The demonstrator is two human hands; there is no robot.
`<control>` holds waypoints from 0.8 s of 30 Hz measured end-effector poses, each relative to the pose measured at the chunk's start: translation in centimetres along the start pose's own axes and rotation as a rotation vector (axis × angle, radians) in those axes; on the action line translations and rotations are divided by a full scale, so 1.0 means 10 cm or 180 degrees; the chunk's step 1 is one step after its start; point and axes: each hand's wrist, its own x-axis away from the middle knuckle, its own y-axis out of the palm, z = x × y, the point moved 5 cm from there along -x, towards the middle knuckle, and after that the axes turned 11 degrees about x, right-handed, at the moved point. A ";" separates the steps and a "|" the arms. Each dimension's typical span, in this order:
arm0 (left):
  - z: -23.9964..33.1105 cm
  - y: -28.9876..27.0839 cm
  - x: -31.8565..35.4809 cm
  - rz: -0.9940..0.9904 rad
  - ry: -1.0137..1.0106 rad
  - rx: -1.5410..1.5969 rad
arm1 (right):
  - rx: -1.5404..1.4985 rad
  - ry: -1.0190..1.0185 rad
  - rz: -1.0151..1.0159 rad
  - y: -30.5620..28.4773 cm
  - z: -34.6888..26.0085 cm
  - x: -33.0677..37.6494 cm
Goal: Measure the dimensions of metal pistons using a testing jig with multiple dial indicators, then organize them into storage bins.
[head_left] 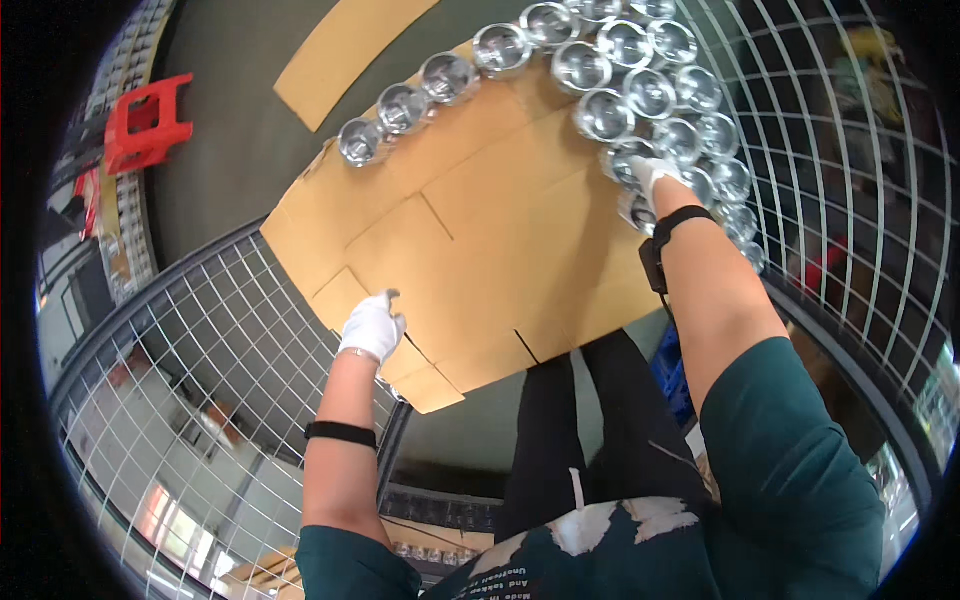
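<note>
A wire mesh cage [215, 400] with dark rails flanks a person in dark green sleeves, who leans over a broad cardboard sheet [480, 240] creased and slit by its folds. Beyond the sheet's far edge lie a loose cardboard strip [345, 60] and, farther left, a red stool [150, 125]. Clear round glasses stand mouths up in two runs: a single-file row [404, 108] curving along the far edge from its left end, and a packed cluster [650, 92] filling the far right corner and running down the right edge beside the mesh. The tight nesting, rim against rim, probably lets neighbors steady one another, while the sheet likely gives them a flat, softer base; the middle and left of the cardboard carry none. The right hand [660, 182], in a white glove, reaches down at the cluster's inner side, its fingers at the rim of one glass [620, 158]; with the hand blurred and partly hiding the contact, whether they are clamped on it cannot be told. The left hand [373, 327], also white-gloved, hovers by the sheet's left edge toward the near corner, fingers loosely curled and apart with nothing between them, perhaps held out for balance.
</note>
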 end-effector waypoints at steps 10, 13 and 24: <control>0.84 -1.29 -1.59 0.2653 0.0739 0.0790 | 0.0664 -0.0125 0.0806 -0.03 0.02 0.91; 0.89 -1.36 -2.05 0.2403 0.0174 0.0488 | 0.0981 -0.0616 0.0684 0.10 0.26 1.14; 0.78 -1.60 -2.74 0.1603 -0.0699 0.0236 | 0.1418 -0.1471 0.0963 0.32 0.68 1.36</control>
